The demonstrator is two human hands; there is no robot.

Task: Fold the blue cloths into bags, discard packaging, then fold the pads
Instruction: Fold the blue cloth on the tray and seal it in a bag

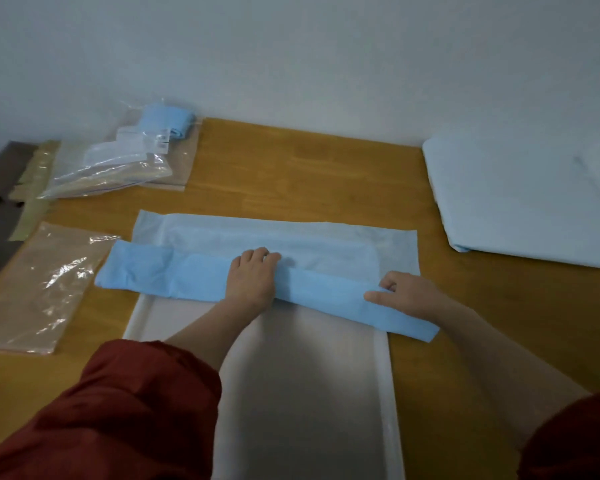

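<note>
- Back left of the counter point(309, 168) there was a clear bag point(153, 138) with a folded blue bundle point(165, 121) tucked in its far end. It sat on top of a loose pile of more plastic bags point(108, 174).
- Another flat bag point(39, 289) lay on its own near the left edge, well apart from that pile. Couldn't make out anything in it, just glare.
- The blue cloth point(174, 277) was folded into a long narrow strip and lay across a white pad point(309, 393) in the middle of the counter.
- Its long axis ran left to right on a slight slant, with the left end further back and the right end nearer the person. Both ends stuck out past the pad's sides.
- The left grip point(252, 277) was on the middle of the strip, palm down, with fingers curled over its far edge, so closed on the cloth.
- The right grip point(407, 294) was near the right end, thumb laid flat on top and fingers curled at the far edge, pinching the cloth too.
- Both arms had red sleeves point(118, 410) pushed up.
- A big pale blue folded stack point(520, 195) sat back right, well apart from the rest.
</note>
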